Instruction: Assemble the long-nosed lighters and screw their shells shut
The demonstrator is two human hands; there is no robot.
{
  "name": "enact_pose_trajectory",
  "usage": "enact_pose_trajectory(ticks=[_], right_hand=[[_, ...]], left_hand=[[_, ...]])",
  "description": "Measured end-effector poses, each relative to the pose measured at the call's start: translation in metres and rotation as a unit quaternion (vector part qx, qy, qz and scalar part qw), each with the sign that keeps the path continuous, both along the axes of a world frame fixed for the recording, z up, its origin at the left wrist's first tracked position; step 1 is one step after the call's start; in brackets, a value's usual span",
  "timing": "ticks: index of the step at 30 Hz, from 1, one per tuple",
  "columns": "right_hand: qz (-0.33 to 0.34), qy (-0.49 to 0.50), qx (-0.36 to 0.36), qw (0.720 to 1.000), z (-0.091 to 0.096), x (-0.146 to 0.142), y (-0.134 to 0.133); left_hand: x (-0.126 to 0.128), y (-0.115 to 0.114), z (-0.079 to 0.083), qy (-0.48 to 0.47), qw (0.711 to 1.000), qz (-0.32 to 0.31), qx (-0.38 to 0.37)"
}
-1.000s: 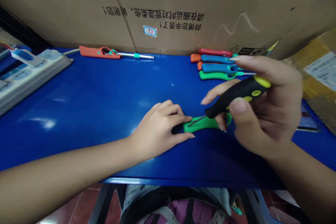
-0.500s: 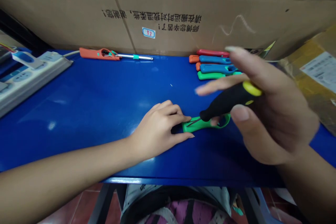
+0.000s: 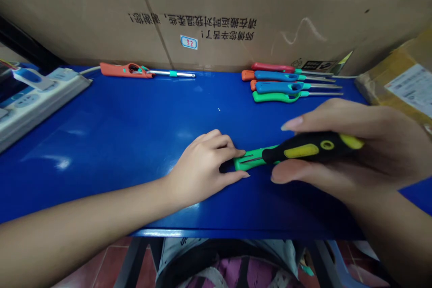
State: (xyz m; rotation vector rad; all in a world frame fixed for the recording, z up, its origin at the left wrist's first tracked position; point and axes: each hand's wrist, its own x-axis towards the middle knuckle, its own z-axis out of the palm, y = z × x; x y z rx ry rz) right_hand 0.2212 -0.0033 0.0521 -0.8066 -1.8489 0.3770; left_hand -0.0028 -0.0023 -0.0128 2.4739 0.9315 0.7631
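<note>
My left hand (image 3: pixel 202 164) lies on the near end of a green plastic utility lighter (image 3: pixel 253 158), pinning it to the blue table (image 3: pixel 111 153). Its long metal nozzle is hidden under my fingers. In my right hand (image 3: pixel 381 144) I grip a black-and-yellow screwdriver (image 3: pixel 312 149), held nearly flat. Its handle lies over the green lighter's body, and its shaft and tip are hidden from view. The lighter's far end is hidden beneath the tool and my right fingers.
Several finished-looking lighters (image 3: pixel 280 82) in red, blue and green lie in a row at the table's back right. An orange lighter (image 3: pixel 124 69) lies at the back left. A white power strip (image 3: pixel 40 103) sits at the left, and a cardboard box (image 3: pixel 216 18) forms the back wall.
My right hand has dropped lower and turned the screwdriver from a steep tilt to nearly flat, over the green lighter. My left hand and the lighter have not moved.
</note>
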Motion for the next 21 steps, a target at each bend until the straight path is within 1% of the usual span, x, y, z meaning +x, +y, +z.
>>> enact_pose_trajectory(ticks=[2, 3, 4, 5, 6, 7, 10, 11, 13, 15, 16, 18, 20, 21], right_hand=[[0.048, -0.035, 0.084, 0.995, -0.0032, 0.0005, 0.0035], [0.069, -0.035, 0.102, 0.992, -0.0044, 0.0007, 0.0046], [0.086, -0.037, 0.079, 0.992, -0.0051, 0.0009, 0.0053], [0.096, -0.036, 0.043, 0.994, -0.0053, 0.0009, 0.0055], [0.099, -0.032, 0.021, 0.994, -0.0052, 0.0009, 0.0054], [0.091, -0.034, 0.008, 0.995, -0.005, 0.0008, 0.005], [0.026, -0.029, 0.094, 0.995, -0.0048, -0.0001, 0.0031], [0.012, -0.034, 0.106, 0.994, -0.0048, -0.0004, 0.0021], [0.007, -0.05, 0.074, 0.996, -0.0041, -0.0009, -0.0003], [0.025, -0.066, 0.029, 0.997, -0.0024, -0.0013, -0.0019], [0.038, -0.073, 0.029, 0.996, -0.0014, -0.0014, -0.0021], [0.038, -0.091, 0.069, 0.993, 0.0005, -0.0014, -0.0015], [0.021, -0.101, 0.125, 0.987, 0.002, -0.0006, -0.0007], [0.013, -0.104, 0.138, 0.985, 0.0028, 0.0002, -0.0008]], left_hand=[[0.0001, 0.0002, -0.0005, -0.001, 1.0, 0.0, 0.0], [0.0002, 0.0002, -0.0004, 0.0, 1.0, 0.0, -0.002], [0.0003, 0.0001, -0.0003, 0.001, 1.0, 0.0, -0.003], [0.0004, 0.0, -0.0002, 0.002, 1.0, 0.0, -0.003], [0.0005, -0.0002, 0.0, 0.001, 1.0, 0.0, -0.002], [0.0005, -0.0004, 0.0001, 0.0, 1.0, 0.0, -0.001], [0.0003, -0.0008, 0.0004, 0.001, 1.0, 0.001, 0.001], [0.0003, -0.0009, 0.0005, 0.001, 1.0, 0.0, 0.0], [0.0004, -0.0009, 0.0006, 0.003, 1.0, 0.001, -0.002], [0.0007, -0.0008, 0.0005, 0.002, 1.0, 0.002, -0.004], [0.0009, -0.0008, 0.0004, 0.001, 1.0, 0.001, -0.004], [0.0013, -0.0005, 0.0003, -0.002, 1.0, 0.002, -0.003], [0.0014, -0.0004, 0.0004, -0.003, 1.0, 0.002, -0.003], [0.0014, -0.0004, 0.0005, -0.002, 1.0, 0.003, -0.003]])
